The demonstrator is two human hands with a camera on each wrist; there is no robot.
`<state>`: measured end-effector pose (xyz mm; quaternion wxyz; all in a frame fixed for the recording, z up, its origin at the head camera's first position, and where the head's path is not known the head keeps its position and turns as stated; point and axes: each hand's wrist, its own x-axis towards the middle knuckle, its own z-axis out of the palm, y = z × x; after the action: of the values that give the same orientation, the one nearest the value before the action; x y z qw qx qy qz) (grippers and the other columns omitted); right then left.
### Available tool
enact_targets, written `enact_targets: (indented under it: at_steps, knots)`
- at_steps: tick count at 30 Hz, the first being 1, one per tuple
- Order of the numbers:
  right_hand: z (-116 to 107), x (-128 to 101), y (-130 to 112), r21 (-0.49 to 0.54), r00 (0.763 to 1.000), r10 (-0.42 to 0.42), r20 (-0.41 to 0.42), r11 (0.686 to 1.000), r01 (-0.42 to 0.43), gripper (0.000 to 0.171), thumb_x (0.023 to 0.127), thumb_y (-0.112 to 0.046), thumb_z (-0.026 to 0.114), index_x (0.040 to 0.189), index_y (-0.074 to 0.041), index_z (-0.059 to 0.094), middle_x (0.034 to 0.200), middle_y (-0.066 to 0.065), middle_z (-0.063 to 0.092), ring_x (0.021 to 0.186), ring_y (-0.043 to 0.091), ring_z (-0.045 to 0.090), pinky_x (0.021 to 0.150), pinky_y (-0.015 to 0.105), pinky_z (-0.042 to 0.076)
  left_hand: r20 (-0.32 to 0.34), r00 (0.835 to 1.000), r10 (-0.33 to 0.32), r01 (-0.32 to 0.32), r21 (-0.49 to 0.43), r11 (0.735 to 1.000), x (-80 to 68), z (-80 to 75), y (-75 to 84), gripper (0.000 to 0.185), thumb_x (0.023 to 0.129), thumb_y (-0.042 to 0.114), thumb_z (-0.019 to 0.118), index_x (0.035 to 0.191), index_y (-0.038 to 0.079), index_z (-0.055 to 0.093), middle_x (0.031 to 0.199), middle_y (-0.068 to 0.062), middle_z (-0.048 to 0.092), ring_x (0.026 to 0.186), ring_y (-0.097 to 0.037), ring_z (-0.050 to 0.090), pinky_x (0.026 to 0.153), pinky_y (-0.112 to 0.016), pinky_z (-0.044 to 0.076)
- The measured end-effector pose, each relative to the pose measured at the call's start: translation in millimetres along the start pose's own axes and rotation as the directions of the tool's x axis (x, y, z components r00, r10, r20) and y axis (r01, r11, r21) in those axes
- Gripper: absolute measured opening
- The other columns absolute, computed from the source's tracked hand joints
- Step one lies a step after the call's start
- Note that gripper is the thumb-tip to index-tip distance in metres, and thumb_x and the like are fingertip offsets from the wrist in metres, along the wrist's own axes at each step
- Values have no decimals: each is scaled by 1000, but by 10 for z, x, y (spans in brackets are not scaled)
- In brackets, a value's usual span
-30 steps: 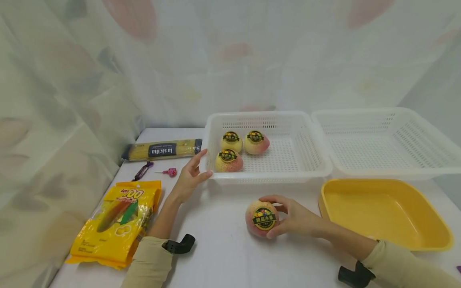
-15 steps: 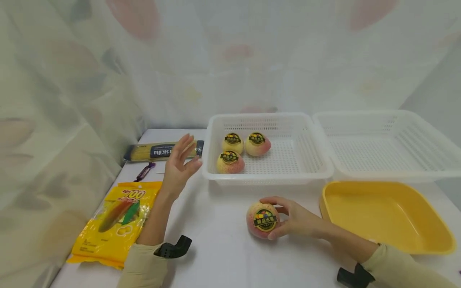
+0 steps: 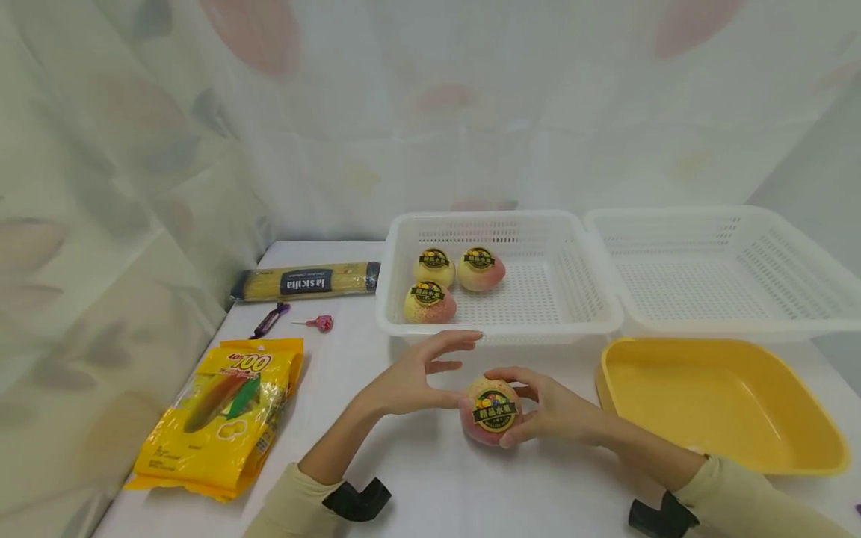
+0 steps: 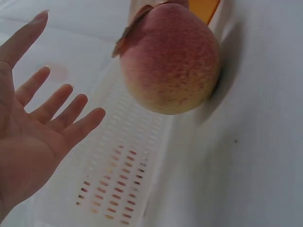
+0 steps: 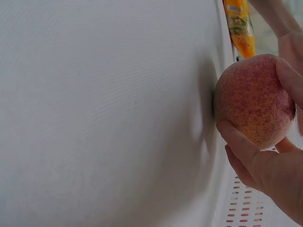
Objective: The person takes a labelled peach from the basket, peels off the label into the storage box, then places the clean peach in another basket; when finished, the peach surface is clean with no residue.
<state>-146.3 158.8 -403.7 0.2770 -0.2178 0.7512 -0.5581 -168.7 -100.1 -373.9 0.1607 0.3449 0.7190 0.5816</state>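
Free room nearside of the peach [image 3: 493,411], white basket [image 3: 525,329] beyond, left hand [image 3: 415,382] and right hand [image 3: 557,408] flanking it

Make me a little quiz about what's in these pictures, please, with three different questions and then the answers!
1. Which hand grips the round pink-and-yellow fruit?
2. How many other labelled fruits lie in the rectangular white slotted plastic basket?
3. True or false: the shiny yellow plastic bag with a mango picture lies outside that basket.

Key:
1. The right hand.
2. Three.
3. True.
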Motion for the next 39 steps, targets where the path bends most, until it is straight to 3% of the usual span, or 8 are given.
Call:
enact_targets:
  at_steps: [5,9,13,18,25,31,35,39]
  knots:
    - [20,-11,-14,2,1000,-7,-1,1000,7,79,74,-16,83,140,-7,42,139,10,43,122,35,42,89,30,51,95,988,-125,131,-65,989,41,61,-214,82,77,35,80,145,14,39,147,-4,38,132,-22,38,103,-39,39]
    - [25,-2,-9,-6,1000,1,-10,1000,-1,79,73,-18,84,140,-10,44,137,7,45,122,34,43,88,29,51,132,976,-175,189,-103,976,66,89,-321,82,76,21,82,145,10,38,148,-10,36,131,-26,38,99,-38,43]
    - [24,-5,-7,-24,1000,-14,-27,1000,13,79,73,-18,84,140,-8,43,137,8,46,122,36,43,86,30,52,164,966,-198,224,-157,962,74,120,-382,83,74,2,81,145,6,37,146,-8,38,129,-26,39,94,-33,47]
    - [21,-9,-8,-22,999,-3,-52,1000,2,82,73,-20,84,141,-6,40,140,9,43,124,37,42,85,30,53,188,964,-189,223,-183,957,82,154,-427,84,70,-6,80,143,10,41,140,2,44,126,-21,42,95,-33,47]
    - [-18,-27,-1,-16,999,21,-46,1000,-21,85,72,-21,85,142,-9,38,142,8,40,128,37,37,91,36,50,180,968,-173,199,-141,970,85,165,-442,81,73,-3,79,143,9,41,138,-1,47,122,-22,45,93,-32,48]
    - [-140,-99,-83,-128,971,55,-234,988,-87,69,81,-30,77,138,-7,44,135,16,47,122,36,45,93,42,49,170,965,-198,220,-126,967,90,170,-464,73,73,-4,79,138,6,47,132,-3,52,119,-20,48,93,-31,48]
    - [-228,-133,-160,27,952,126,-280,992,-124,52,92,-25,65,132,3,47,125,22,52,109,35,55,85,41,53,165,964,-207,227,-114,967,93,173,-462,71,73,-4,79,137,6,49,129,-3,54,117,-17,49,92,-31,49]
    - [-264,-159,-202,265,945,273,-183,939,-220,52,94,-27,62,129,9,46,111,18,60,97,30,63,79,39,56,158,964,-214,233,-115,966,95,180,-452,71,73,-5,79,136,6,50,129,-3,54,116,-17,50,91,-31,49]
